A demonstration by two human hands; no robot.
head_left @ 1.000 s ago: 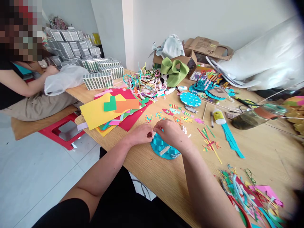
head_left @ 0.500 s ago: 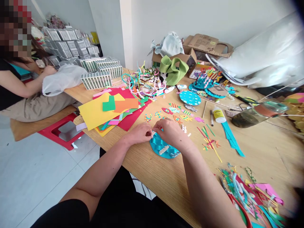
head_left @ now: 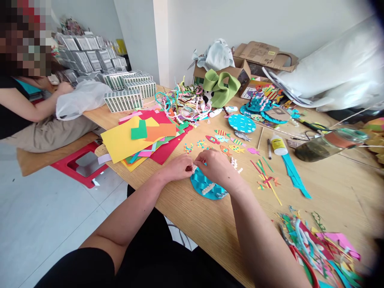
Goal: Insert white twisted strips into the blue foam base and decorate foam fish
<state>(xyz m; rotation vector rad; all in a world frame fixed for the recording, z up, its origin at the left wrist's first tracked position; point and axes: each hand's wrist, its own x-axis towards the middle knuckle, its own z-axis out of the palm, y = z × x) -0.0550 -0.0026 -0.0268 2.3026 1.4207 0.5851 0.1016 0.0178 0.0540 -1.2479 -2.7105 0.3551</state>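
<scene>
A blue paper disc (head_left: 207, 188) with curled blue strips and a pale twisted piece on it lies near the table's front edge. Above its far left rim my left hand (head_left: 180, 168) pinches a small pale piece too small to name. My right hand (head_left: 213, 165) meets it there, thumb and finger pressed together close to the same piece; its palm hides part of the disc. Beyond the hands lie several paper fish (head_left: 236, 149) and small heaps of coloured paper dots (head_left: 189, 148). White twisted bits (head_left: 234, 162) rest just right of my right hand.
Coloured paper sheets (head_left: 120, 142) lie to the left. At right are a glue bottle (head_left: 278, 145), a marker (head_left: 269, 149), blue strips (head_left: 295, 176), a glass jar (head_left: 327, 144), red-handled scissors (head_left: 304, 262) and paper scraps. Another person (head_left: 27, 100) sits at far left.
The whole view has shifted slightly, with things appearing a little further right. Both hands keep almost the same pinching pose over the disc.
</scene>
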